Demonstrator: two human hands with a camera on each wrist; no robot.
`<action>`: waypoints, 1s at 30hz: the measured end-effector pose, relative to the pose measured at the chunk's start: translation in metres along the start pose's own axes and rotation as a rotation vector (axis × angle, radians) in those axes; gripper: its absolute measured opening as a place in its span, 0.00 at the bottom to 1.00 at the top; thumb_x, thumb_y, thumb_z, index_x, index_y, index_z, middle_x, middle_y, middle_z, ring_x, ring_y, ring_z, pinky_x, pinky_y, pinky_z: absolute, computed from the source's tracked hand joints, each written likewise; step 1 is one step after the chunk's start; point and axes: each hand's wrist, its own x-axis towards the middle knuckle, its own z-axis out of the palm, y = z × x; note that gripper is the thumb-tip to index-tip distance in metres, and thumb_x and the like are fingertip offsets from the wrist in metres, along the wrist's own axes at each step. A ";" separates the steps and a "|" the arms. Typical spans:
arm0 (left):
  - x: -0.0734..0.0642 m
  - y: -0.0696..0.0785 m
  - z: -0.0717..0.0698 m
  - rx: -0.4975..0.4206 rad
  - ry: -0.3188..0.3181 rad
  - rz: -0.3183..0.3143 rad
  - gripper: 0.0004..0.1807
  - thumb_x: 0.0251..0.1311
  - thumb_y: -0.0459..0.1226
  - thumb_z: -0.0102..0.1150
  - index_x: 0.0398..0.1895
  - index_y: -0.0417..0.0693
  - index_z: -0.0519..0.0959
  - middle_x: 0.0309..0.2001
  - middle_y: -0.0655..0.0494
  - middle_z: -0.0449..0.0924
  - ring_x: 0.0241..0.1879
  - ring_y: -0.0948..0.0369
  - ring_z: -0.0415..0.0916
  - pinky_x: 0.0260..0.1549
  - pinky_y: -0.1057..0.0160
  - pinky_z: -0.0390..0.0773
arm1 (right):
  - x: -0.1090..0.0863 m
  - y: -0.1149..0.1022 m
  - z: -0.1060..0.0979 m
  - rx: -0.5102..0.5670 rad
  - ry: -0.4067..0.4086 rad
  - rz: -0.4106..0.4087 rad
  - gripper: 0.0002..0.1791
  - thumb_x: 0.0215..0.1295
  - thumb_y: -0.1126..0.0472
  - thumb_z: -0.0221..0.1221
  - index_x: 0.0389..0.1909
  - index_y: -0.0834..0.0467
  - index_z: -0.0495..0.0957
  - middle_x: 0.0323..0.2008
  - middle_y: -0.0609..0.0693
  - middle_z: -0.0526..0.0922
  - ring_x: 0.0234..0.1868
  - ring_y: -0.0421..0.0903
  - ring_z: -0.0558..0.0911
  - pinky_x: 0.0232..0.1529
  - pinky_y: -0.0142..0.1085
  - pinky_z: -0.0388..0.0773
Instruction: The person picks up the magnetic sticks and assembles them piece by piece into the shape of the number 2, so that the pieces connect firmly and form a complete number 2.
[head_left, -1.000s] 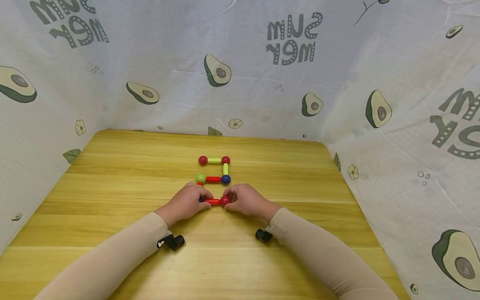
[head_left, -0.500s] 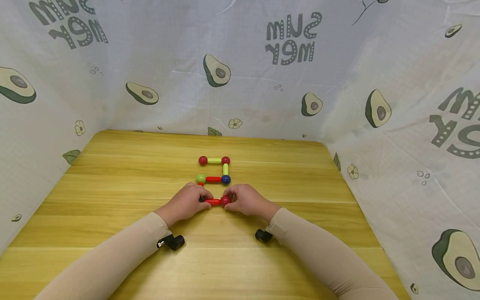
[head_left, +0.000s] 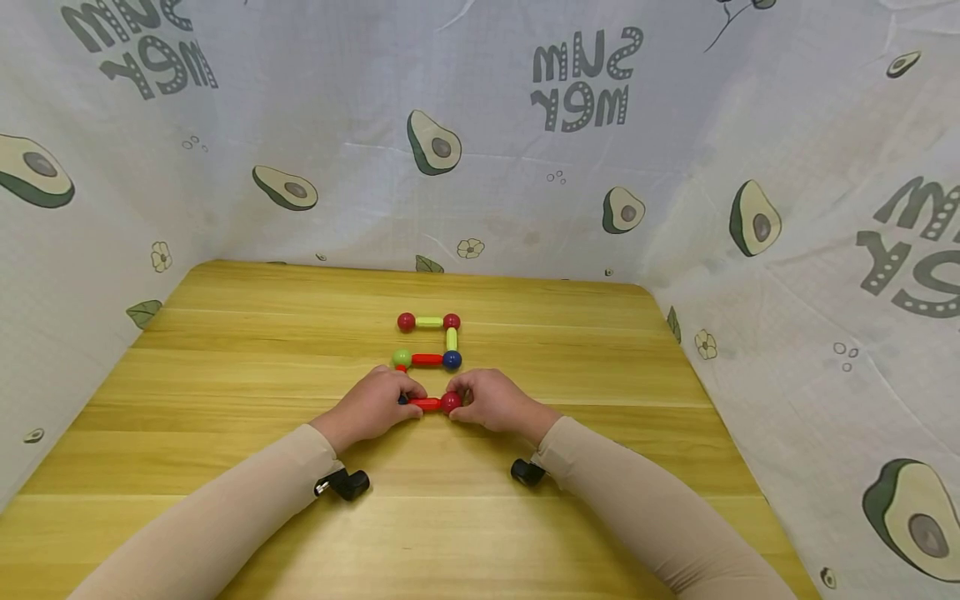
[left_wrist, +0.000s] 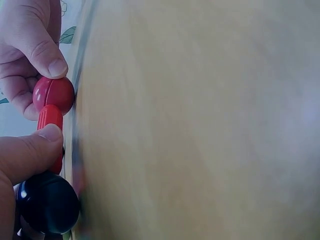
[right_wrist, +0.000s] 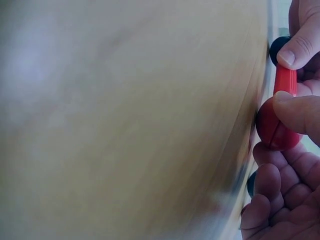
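In the head view my left hand [head_left: 372, 406] pinches a red magnetic stick [head_left: 425, 404] close to a dark blue ball [left_wrist: 49, 202]. That ball is mostly covered by the fingers from above. At the stick's other end, thumb and fingers of my right hand [head_left: 493, 402] hold a red ball [head_left: 451, 402]. Ball and stick touch, as the left wrist view also shows. Behind the left hand a green ball [head_left: 402, 358] joins a red stick [head_left: 427, 360], leading to a blue ball [head_left: 452, 360]. Another red stick below the green ball is partly hidden by the hand.
The chain goes on from the blue ball through a yellow-green stick [head_left: 452, 340] to a red ball [head_left: 451, 322]. A second yellow-green stick [head_left: 429, 322] ends at another red ball [head_left: 406, 322]. Printed cloth [head_left: 495, 208] encloses the wooden table [head_left: 420, 533] at back and sides.
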 end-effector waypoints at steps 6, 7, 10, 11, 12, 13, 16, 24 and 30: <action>0.000 0.000 0.000 -0.005 -0.003 -0.010 0.08 0.62 0.42 0.75 0.43 0.56 0.91 0.39 0.67 0.89 0.45 0.56 0.73 0.50 0.57 0.72 | 0.000 0.000 0.000 -0.010 0.001 -0.006 0.10 0.65 0.59 0.73 0.45 0.51 0.86 0.35 0.43 0.84 0.36 0.42 0.78 0.41 0.35 0.77; 0.000 0.000 0.000 -0.006 -0.004 -0.012 0.08 0.62 0.42 0.75 0.43 0.56 0.91 0.39 0.67 0.89 0.45 0.56 0.73 0.50 0.57 0.72 | 0.000 0.000 0.000 -0.010 0.001 -0.008 0.10 0.65 0.59 0.73 0.45 0.51 0.86 0.35 0.43 0.84 0.36 0.42 0.78 0.41 0.34 0.76; 0.001 -0.001 0.000 -0.009 -0.005 -0.020 0.08 0.62 0.42 0.75 0.43 0.57 0.91 0.38 0.67 0.88 0.46 0.56 0.73 0.51 0.56 0.72 | -0.001 0.000 -0.001 -0.005 0.004 -0.014 0.10 0.65 0.60 0.74 0.45 0.51 0.86 0.35 0.43 0.84 0.35 0.41 0.78 0.40 0.34 0.76; 0.001 -0.001 0.000 -0.009 -0.004 -0.022 0.08 0.62 0.42 0.76 0.44 0.57 0.91 0.38 0.67 0.88 0.46 0.56 0.73 0.51 0.56 0.72 | -0.001 0.000 -0.001 -0.004 0.005 -0.017 0.10 0.64 0.60 0.74 0.45 0.52 0.86 0.35 0.43 0.84 0.35 0.41 0.78 0.40 0.33 0.76; 0.001 -0.001 0.000 -0.009 -0.003 -0.023 0.08 0.62 0.42 0.76 0.44 0.57 0.91 0.39 0.67 0.88 0.46 0.56 0.73 0.51 0.56 0.72 | -0.001 0.000 -0.001 -0.001 0.006 -0.019 0.10 0.64 0.60 0.74 0.45 0.52 0.86 0.35 0.43 0.84 0.35 0.41 0.78 0.39 0.33 0.76; 0.001 -0.001 0.000 -0.009 -0.002 -0.024 0.08 0.62 0.42 0.76 0.44 0.56 0.91 0.39 0.67 0.89 0.46 0.56 0.73 0.51 0.56 0.72 | -0.001 0.000 -0.001 0.003 0.007 -0.021 0.10 0.64 0.60 0.74 0.45 0.52 0.85 0.35 0.43 0.84 0.35 0.41 0.78 0.39 0.33 0.76; 0.001 -0.001 0.000 -0.009 0.000 -0.025 0.09 0.62 0.43 0.76 0.44 0.56 0.91 0.40 0.66 0.89 0.47 0.56 0.73 0.52 0.56 0.72 | -0.002 -0.001 -0.001 0.010 0.010 -0.022 0.10 0.64 0.60 0.74 0.44 0.51 0.85 0.34 0.43 0.84 0.34 0.41 0.78 0.39 0.33 0.76; 0.000 0.001 -0.001 -0.018 -0.004 -0.036 0.09 0.62 0.42 0.76 0.44 0.55 0.91 0.40 0.65 0.89 0.48 0.55 0.73 0.55 0.54 0.72 | -0.002 -0.002 -0.001 0.001 0.015 -0.027 0.10 0.64 0.61 0.74 0.44 0.52 0.85 0.34 0.43 0.84 0.34 0.40 0.78 0.39 0.33 0.76; 0.000 0.001 0.000 -0.024 -0.003 -0.045 0.09 0.62 0.43 0.76 0.44 0.56 0.91 0.40 0.66 0.89 0.48 0.55 0.73 0.53 0.55 0.72 | -0.003 -0.002 0.000 0.001 0.015 -0.027 0.10 0.64 0.61 0.74 0.44 0.52 0.85 0.35 0.43 0.84 0.34 0.41 0.78 0.38 0.33 0.76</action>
